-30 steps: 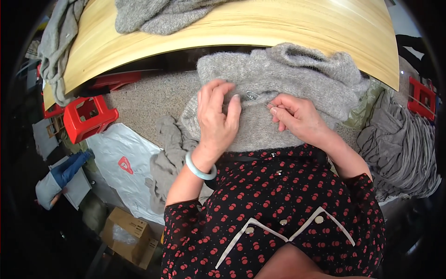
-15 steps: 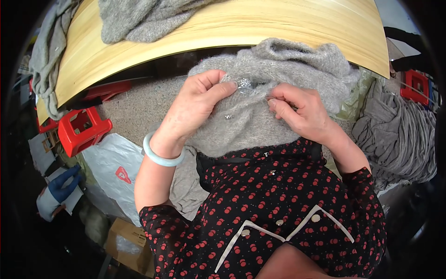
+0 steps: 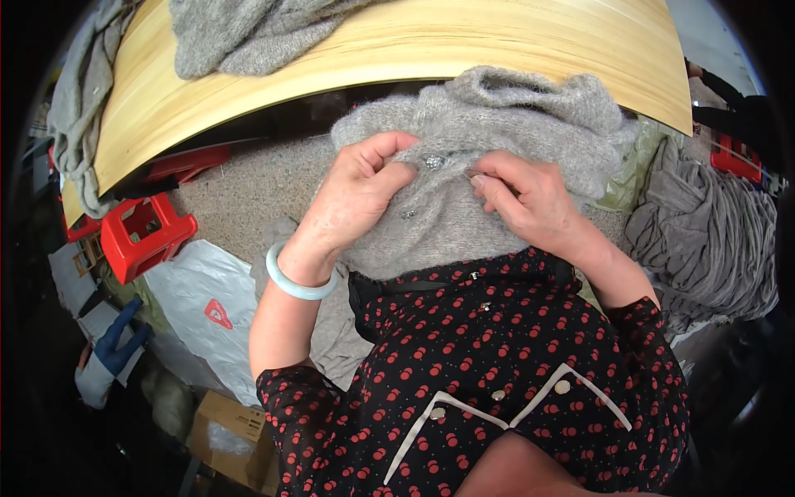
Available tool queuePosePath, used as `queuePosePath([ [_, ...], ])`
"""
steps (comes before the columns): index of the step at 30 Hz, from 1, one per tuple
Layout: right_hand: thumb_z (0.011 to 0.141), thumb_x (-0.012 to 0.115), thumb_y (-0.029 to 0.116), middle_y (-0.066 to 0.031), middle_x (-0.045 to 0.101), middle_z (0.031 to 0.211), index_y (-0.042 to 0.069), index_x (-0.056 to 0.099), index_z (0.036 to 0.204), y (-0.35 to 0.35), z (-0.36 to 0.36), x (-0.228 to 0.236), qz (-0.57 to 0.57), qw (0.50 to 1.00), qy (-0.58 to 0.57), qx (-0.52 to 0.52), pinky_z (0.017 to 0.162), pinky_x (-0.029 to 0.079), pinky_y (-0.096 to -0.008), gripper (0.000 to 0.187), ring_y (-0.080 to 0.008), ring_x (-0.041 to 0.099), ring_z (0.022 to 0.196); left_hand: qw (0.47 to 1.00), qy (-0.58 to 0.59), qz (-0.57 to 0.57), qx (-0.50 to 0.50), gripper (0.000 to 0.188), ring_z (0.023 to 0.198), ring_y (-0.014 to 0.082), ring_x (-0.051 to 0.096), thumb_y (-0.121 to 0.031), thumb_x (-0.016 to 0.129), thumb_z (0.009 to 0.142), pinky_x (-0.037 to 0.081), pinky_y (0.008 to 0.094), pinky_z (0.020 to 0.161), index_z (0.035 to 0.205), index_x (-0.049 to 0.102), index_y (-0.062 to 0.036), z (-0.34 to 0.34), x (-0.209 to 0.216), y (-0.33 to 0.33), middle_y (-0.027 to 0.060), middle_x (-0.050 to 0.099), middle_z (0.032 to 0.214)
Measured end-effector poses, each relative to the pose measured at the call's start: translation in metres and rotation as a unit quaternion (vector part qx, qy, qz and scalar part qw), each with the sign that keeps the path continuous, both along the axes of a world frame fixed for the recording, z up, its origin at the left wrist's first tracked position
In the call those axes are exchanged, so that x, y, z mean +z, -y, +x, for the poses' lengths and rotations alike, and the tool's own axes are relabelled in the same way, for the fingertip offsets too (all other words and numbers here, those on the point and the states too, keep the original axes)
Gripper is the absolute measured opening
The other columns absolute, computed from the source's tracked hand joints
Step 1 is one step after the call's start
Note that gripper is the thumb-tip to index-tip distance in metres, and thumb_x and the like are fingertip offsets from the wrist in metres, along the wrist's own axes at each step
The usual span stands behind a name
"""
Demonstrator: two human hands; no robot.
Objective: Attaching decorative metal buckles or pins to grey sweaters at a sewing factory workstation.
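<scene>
Since a second ago, left hand (image 3: 356, 199) has slid right from flat on the sweater (image 3: 489, 157) to pinch knit just left of the shiny button (image 3: 433, 162). Right hand (image 3: 530, 199) pinches the opposite edge, button between both, sweater on lap below the worktop (image 3: 397, 50).

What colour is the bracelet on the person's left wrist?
The bracelet is pale blue-green, almost milky; it shows clearly in the head view.
</scene>
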State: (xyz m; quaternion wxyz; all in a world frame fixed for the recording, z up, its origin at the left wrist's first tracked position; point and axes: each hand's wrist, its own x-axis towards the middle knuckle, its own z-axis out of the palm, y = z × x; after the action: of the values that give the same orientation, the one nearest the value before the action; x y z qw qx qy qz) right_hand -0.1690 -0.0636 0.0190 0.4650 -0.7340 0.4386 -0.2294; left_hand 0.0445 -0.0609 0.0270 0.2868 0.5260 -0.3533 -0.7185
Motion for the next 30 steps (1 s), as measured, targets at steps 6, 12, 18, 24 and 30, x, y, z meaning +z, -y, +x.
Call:
queuePosePath([
  [6,0.084,0.052,0.009,-0.0056,0.059,0.067,0.0,0.055,0.084,0.0,0.003,0.005,0.138,0.99,0.011,-0.008,0.051,0.045,-0.0229,0.009,-0.011,0.059,0.056,1.0,-0.007,0.005,0.005,0.024,0.066,-0.0001,0.046,-0.003,0.051,0.08,0.037,0.015,0.059,0.104,0.056,-0.001,0.002,-0.008,-0.007,-0.0061,0.055,0.075],
  [12,0.085,0.051,0.011,-0.0047,0.058,0.066,0.0,0.054,0.086,0.0,0.005,0.004,0.228,0.973,0.024,-0.007,0.05,0.044,-0.0225,0.012,-0.01,0.058,0.055,0.997,-0.076,0.015,0.027,0.02,0.078,0.0032,0.051,-0.008,0.053,0.084,0.042,0.0183,0.07,0.103,0.057,0.0004,-0.004,-0.006,-0.01,-0.0012,0.059,0.089],
  [18,0.086,0.05,0.012,-0.0041,0.057,0.064,0.001,0.054,0.087,0.003,0.002,0.006,0.261,0.965,0.0,0.035,0.047,0.043,-0.0226,0.012,-0.0097,0.056,0.052,0.985,-0.124,0.093,0.074,0.018,0.081,0.0068,0.054,-0.01,0.05,0.087,0.042,0.0207,0.074,0.098,0.058,0.0015,-0.002,-0.013,-0.009,0.003,0.061,0.091],
  [24,0.086,0.05,0.013,-0.0025,0.056,0.063,0.001,0.054,0.086,0.006,0.001,0.002,0.279,0.958,0.024,0.055,0.044,0.04,-0.0217,0.012,-0.0082,0.054,0.049,0.984,-0.114,0.101,0.091,0.015,0.077,0.0067,0.052,-0.012,0.05,0.087,0.042,0.0212,0.07,0.092,0.059,-0.0003,0.005,-0.014,-0.007,0.0011,0.06,0.087],
  [30,0.088,0.051,0.015,-0.0008,0.055,0.061,0.002,0.054,0.087,0.005,0.007,0.011,0.363,0.931,0.014,0.039,0.043,0.037,-0.019,0.013,-0.0057,0.049,0.046,0.997,0.029,-0.059,0.044,0.013,0.063,0.0055,0.04,-0.013,0.05,0.082,0.038,0.0242,0.055,0.075,0.054,-0.0032,0.005,-0.025,-0.015,-0.0036,0.047,0.065],
])
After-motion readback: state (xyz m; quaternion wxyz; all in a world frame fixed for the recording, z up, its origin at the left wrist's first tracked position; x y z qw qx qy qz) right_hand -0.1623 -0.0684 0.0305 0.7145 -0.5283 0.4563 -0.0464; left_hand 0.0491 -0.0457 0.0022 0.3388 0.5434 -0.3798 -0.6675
